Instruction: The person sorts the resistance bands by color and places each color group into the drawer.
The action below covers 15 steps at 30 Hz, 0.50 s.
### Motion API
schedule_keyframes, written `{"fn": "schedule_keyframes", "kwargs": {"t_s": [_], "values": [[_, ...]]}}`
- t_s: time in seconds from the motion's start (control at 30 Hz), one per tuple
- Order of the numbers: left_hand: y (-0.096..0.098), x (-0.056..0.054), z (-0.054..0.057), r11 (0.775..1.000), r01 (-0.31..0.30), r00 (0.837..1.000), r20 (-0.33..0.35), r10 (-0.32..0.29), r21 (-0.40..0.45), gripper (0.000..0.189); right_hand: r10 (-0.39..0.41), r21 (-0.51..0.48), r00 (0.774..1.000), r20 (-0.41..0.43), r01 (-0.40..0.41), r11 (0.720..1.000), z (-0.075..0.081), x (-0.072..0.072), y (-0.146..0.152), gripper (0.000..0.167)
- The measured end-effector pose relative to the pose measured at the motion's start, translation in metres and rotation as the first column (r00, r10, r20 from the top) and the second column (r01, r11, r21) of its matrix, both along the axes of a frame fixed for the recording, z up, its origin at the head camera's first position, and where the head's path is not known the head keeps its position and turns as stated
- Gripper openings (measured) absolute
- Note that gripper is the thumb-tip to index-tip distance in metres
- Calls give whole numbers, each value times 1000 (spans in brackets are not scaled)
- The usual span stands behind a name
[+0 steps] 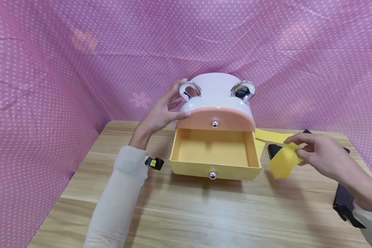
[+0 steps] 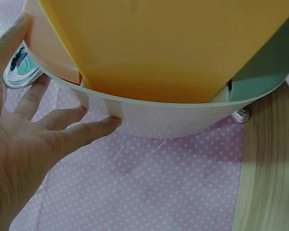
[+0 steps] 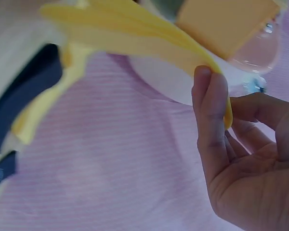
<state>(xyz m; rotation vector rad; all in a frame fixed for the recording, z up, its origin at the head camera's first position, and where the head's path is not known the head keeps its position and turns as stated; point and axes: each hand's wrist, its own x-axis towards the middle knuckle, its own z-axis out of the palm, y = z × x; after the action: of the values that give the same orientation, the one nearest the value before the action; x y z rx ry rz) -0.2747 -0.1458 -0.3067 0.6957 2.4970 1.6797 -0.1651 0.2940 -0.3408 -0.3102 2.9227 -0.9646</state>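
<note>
Head view: your right hand [image 1: 323, 155], three o'clock, pinches limp yellow cloth [image 1: 282, 162]; your left hand [image 1: 159, 113], spread, touches the box [image 1: 218, 93].

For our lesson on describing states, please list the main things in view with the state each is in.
Cabinet, upright
Yellow drawer, pulled open
Peach drawer, closed
Yellow sheet, pinched in the right hand
Left hand, touching the cabinet
Pink cloth backdrop, creased

Left of the right hand [image 1: 320, 153], the protruding drawer [image 1: 234, 171] obstructs low passage; entry from above is open. Free desk [image 1: 223, 217] lies nearer the person.
</note>
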Motion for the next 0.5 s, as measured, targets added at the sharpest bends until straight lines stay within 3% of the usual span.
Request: {"fn": "schedule_keyframes", "kwargs": {"t_s": [0.17, 0.37, 0.5], "values": [[0, 0, 0, 1000, 0, 1000, 2, 0, -1, 100, -43, -47, 990, -136, 36, 998, 27, 3, -4, 30], [1, -1, 1, 1000, -2, 1000, 7, 2, -11, 100, -133, -211, 965, -226, 84, 974, 62, 8, -8, 32], [2, -1, 1, 1000, 1, 1000, 5, -1, -5, 100, -107, -309, 946, -305, 8, 951, 81, 6, -11, 49]]}}
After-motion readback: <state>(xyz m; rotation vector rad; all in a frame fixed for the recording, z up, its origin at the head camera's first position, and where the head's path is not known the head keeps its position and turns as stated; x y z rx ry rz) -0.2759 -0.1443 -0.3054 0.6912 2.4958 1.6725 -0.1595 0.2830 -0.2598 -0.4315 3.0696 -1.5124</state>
